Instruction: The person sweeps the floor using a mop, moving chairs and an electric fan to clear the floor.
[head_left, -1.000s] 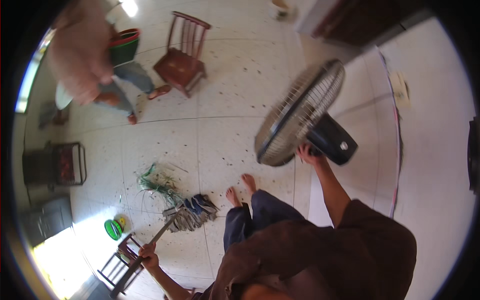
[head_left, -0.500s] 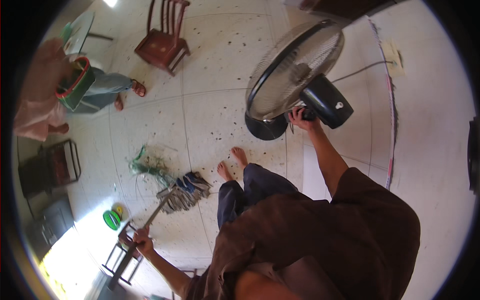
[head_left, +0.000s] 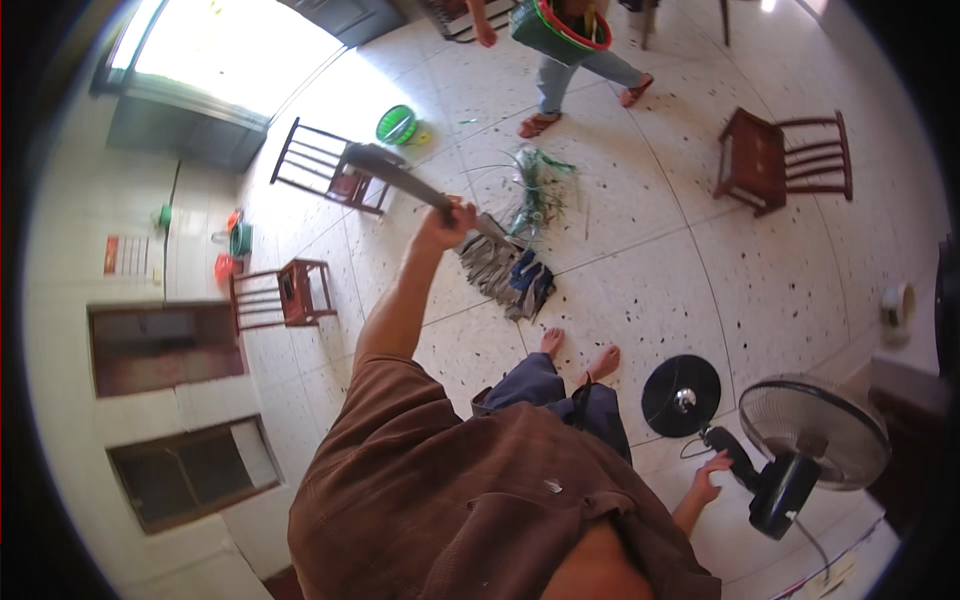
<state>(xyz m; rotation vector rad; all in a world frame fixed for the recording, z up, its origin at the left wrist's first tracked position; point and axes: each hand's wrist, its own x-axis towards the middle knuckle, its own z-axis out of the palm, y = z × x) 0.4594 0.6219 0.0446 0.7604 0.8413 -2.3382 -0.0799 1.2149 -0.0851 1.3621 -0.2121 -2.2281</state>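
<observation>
Floor: pale tiles strewn with dark flecks, meeting a white wall with two dark, framed recesses on the left.
Bright opening: upper left, throwing glare across the nearby tiles.
Co-worker: at the top edge, in blue trousers and sandals, with a red-rimmed green tub at waist height.
Chairs: three, reddish-brown wood; one at the right, two toward the left.
Fan: lower right, beside the person's right arm; round black base, short neck, wire cage, dark motor housing.
Mop: slanting from the left hand down to its grey and blue strips, which lie on the tiles ahead of the bare feet.
Green stringy heap: just beyond those strips.
Green basket: on the tiles, near the glare.
Left hand: fingers closed round the mop's handle.
Right hand: fingers partly open, gripping nothing visible, just beside the fan's neck; whether they touch, I cannot tell.
</observation>
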